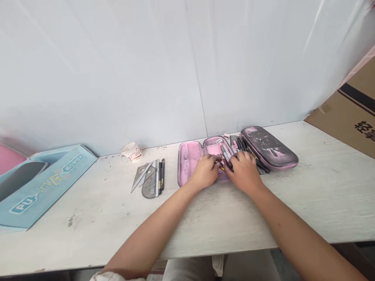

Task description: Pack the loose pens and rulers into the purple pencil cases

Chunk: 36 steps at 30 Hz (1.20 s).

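Note:
A pink pencil case (183,164) lies unzipped and spread flat on the table, its mesh-pocketed lid to the left. Over its right half, my left hand (206,170) has its fingers curled in at some pens (225,150). My right hand (245,171) grips the same bunch from the other side. Coloured tips show between the two hands; my fingers hide much of the bunch. Just right of it, several dark pens (249,150) lie beside a closed black-and-pink pencil case (268,146) with a raised design.
Left of the open case lie a set square (143,171), a protractor (150,189) and black pens (163,171). A paper cup (131,152) stands near the wall. A light-blue box (52,187) occupies the left side; a brown carton (345,113) leans at the right.

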Each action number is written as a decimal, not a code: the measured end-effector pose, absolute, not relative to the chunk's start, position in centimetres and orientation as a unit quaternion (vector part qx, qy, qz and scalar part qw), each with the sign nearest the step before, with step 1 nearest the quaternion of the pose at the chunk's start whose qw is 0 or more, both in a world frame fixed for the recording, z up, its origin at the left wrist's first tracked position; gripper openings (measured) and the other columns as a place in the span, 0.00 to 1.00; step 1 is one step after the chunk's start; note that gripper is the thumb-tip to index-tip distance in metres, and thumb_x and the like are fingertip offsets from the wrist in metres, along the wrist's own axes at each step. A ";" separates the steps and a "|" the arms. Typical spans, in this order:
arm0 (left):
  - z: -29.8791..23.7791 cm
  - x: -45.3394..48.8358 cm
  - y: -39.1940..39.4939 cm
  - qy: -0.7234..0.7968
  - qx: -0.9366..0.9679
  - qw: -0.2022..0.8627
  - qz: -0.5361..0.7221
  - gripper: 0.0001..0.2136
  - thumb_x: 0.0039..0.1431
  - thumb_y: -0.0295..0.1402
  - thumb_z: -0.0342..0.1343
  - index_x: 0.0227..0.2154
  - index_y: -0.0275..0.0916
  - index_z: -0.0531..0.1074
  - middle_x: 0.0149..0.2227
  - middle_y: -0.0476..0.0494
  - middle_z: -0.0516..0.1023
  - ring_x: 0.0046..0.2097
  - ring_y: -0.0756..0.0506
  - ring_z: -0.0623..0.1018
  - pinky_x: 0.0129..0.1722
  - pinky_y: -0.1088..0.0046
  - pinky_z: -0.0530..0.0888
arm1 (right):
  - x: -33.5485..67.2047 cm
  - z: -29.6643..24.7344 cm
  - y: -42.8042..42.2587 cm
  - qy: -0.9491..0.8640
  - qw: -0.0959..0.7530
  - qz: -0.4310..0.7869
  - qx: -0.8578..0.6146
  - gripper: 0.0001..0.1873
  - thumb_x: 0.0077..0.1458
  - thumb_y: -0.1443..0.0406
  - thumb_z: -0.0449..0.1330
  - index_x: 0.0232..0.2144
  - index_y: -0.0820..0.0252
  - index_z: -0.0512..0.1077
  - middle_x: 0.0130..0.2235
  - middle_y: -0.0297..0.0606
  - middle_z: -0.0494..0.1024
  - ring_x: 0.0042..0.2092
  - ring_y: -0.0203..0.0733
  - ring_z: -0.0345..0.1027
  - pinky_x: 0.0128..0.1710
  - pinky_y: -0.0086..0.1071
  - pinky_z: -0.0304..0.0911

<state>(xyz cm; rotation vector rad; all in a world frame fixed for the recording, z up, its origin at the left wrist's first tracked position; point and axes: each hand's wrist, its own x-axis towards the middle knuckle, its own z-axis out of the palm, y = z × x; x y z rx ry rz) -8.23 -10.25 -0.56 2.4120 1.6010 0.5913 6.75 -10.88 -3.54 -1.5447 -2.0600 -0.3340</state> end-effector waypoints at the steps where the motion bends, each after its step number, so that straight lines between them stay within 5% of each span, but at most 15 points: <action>1: -0.5 -8.5 -10.5 0.536 0.814 0.095 0.206 0.15 0.60 0.31 0.42 0.44 0.36 0.70 0.43 0.39 0.73 0.48 0.43 0.70 0.50 0.64 0.65 | 6.8 -3.6 -10.9 -0.764 0.273 -0.127 -0.570 0.15 0.55 0.57 0.51 0.29 0.61 0.71 0.35 0.46 0.70 0.41 0.49 0.57 0.42 0.41 0.52; 16: 0.4 -23.0 -15.1 0.620 0.734 0.086 0.263 0.13 0.58 0.28 0.42 0.42 0.36 0.68 0.44 0.40 0.72 0.49 0.43 0.69 0.51 0.64 0.64 | 1.4 -2.1 -12.7 -0.838 0.273 -0.126 -0.455 0.12 0.55 0.61 0.51 0.29 0.61 0.70 0.35 0.44 0.69 0.41 0.48 0.59 0.39 0.39 0.56; 30: -2.5 -26.9 -15.5 0.639 0.722 0.072 0.254 0.17 0.57 0.25 0.39 0.50 0.31 0.60 0.46 0.32 0.70 0.48 0.41 0.71 0.47 0.63 0.66 | -15.1 -1.3 -12.1 -0.876 0.107 -0.088 -0.462 0.13 0.50 0.64 0.54 0.32 0.68 0.75 0.39 0.57 0.72 0.44 0.55 0.61 0.39 0.43 0.55; 36: -2.2 -26.8 -15.7 0.569 0.765 -0.041 0.299 0.22 0.54 0.20 0.39 0.53 0.34 0.56 0.58 0.34 0.57 0.60 0.43 0.57 0.57 0.61 0.58 | -12.5 -0.1 -12.8 -0.876 0.180 -0.123 -0.430 0.13 0.56 0.66 0.49 0.36 0.69 0.70 0.37 0.52 0.72 0.41 0.51 0.63 0.37 0.39 0.54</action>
